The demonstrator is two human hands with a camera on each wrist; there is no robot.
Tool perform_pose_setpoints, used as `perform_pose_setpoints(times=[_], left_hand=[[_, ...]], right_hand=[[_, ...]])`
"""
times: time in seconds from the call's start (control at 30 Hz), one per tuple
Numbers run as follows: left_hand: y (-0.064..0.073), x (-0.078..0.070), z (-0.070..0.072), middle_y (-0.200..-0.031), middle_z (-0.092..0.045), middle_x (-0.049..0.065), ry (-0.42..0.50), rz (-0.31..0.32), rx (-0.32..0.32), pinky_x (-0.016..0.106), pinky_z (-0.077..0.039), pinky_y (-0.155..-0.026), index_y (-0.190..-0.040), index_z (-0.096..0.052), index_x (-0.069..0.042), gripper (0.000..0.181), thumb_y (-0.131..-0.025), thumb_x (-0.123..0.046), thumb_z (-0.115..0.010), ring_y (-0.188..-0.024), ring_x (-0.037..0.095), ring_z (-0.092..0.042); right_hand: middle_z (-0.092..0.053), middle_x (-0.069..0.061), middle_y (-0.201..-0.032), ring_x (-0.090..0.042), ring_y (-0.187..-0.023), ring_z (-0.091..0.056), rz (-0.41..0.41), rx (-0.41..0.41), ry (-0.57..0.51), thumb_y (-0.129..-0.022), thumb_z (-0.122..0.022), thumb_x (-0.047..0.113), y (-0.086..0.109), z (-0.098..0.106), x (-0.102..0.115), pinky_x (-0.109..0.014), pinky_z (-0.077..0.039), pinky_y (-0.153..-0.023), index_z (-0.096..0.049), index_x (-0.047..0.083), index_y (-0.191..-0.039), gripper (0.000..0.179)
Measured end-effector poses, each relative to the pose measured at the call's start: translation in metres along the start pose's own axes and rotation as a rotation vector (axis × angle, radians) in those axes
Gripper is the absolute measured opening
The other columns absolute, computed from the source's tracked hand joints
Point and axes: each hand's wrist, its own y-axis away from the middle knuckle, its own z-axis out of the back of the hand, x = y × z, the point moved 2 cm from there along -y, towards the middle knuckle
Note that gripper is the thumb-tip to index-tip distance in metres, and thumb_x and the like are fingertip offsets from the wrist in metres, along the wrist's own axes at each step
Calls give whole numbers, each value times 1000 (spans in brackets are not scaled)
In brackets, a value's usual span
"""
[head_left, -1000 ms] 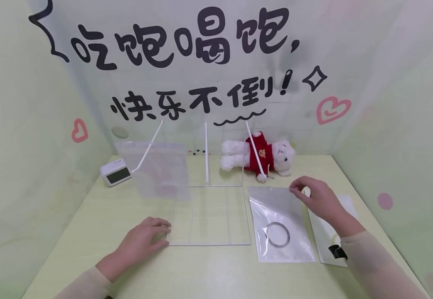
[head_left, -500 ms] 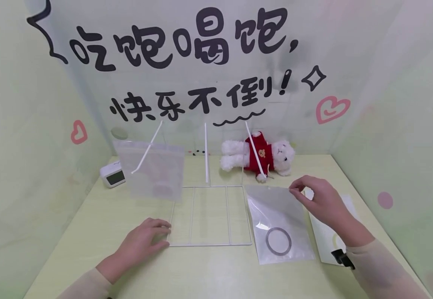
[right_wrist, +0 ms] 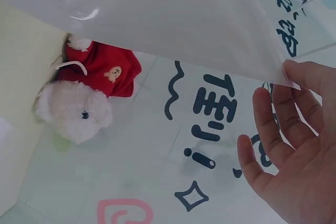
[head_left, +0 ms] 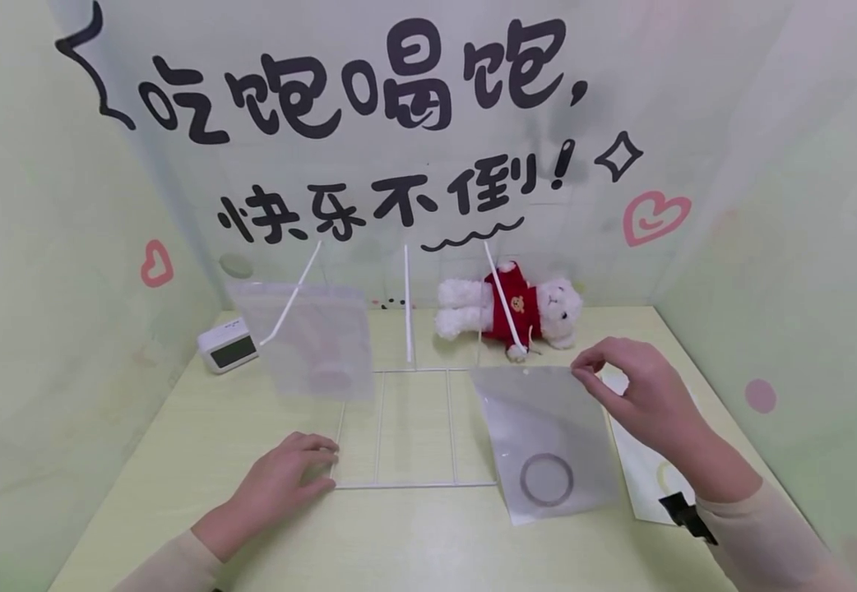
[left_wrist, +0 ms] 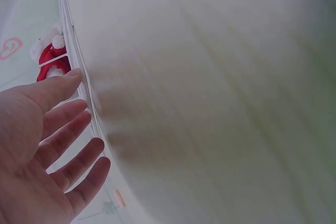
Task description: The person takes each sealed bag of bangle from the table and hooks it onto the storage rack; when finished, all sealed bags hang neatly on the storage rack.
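Note:
My right hand (head_left: 639,399) pinches the upper right corner of a clear plastic bag (head_left: 569,419), which hangs tilted from the fingertips. A grey ring shape (head_left: 522,480) shows in the bag's lower part. The same bag (right_wrist: 173,19) spans the top of the right wrist view, its corner between thumb and forefinger. My left hand (head_left: 280,473) touches the left front corner of a white wire rack (head_left: 415,487) with relaxed fingers. Three white prongs slant forward from the rack's upright back. On the left prong hangs another plastic bag (head_left: 317,345).
A flat white packet (head_left: 639,473) with a yellow ring shape lies at the right, partly behind my right forearm. A white digital clock (head_left: 229,344) stands back left. A white plush toy (head_left: 521,308) in a red top lies behind the rack's right side.
My right hand has raised the bag's top edge, and the bag has shifted left over the rack's right edge. The hanging bag sways slightly. My left hand stays at the rack.

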Motion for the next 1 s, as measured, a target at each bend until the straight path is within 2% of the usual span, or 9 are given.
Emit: perform_pose_setpoints(times=[0.17,0.37,0.5,0.6,0.67,0.73,0.83,0.93,1.0], left_hand=[[0,-2,1,-126,-71,-9,-7,1,1,38,-60,-93,-110,-79,-19,31,-82,-31,-86,-115,17,-63],[-1,-3,2,-126,-70,-9,-12,16,10,39,-60,-95,-110,-79,-19,31,-82,-32,-86,-117,18,-63],[-1,-4,1,-127,-70,-9,-1,21,21,39,-60,-95,-111,-79,-18,32,-83,-32,-86,-117,18,-63],[0,-4,0,-127,-70,-9,-1,21,21,39,-60,-95,-111,-79,-18,32,-83,-31,-86,-117,17,-63],[0,-4,0,-127,-70,-9,0,18,15,39,-60,-94,-111,-79,-18,31,-83,-30,-86,-117,17,-63],[0,-4,0,-127,-70,-9,-3,16,10,39,-60,-95,-110,-79,-18,31,-82,-30,-86,-117,18,-63],[-1,-3,0,-127,-70,-9,-6,12,8,39,-60,-95,-110,-79,-19,30,-83,-30,-86,-117,18,-63],[-1,-3,0,-127,-70,-8,-7,10,11,39,-60,-96,-110,-79,-18,30,-83,-30,-86,-118,18,-63],[-1,-3,0,-127,-70,-8,-5,8,10,40,-60,-96,-110,-79,-18,30,-83,-30,-86,-118,18,-63]], right_hand=[[-71,13,-88,-3,-83,-61,15,1,-38,-80,-83,2,-8,9,16,-23,-45,-86,-75,16,-96,23],[-71,13,-92,-6,-87,-62,100,-42,-86,-80,-80,3,-21,16,44,-24,-43,-92,-73,17,-97,23],[-72,12,-94,-9,-91,-62,138,-45,-116,-95,-73,20,-28,21,65,-26,-42,-94,-73,17,-98,4],[-71,12,-94,-10,-92,-62,163,-59,-130,-104,-61,36,-35,23,81,-26,-42,-95,-73,16,-97,25],[-70,12,-93,-10,-92,-62,184,-76,-141,-106,-57,40,-41,24,91,-25,-42,-96,-73,16,-96,31],[-70,11,-91,-10,-91,-62,212,-95,-152,-106,-58,39,-47,24,99,-25,-42,-96,-74,15,-96,30],[-71,9,-90,-11,-89,-60,252,-114,-172,-103,-65,30,-57,25,109,-28,-42,-94,-74,13,-95,20],[-71,8,-90,-12,-89,-59,272,-118,-181,-96,-72,20,-66,24,117,-32,-40,-94,-73,14,-95,7],[-72,8,-90,-12,-88,-59,283,-115,-181,-92,-76,16,-71,23,123,-34,-39,-94,-73,14,-94,4]])
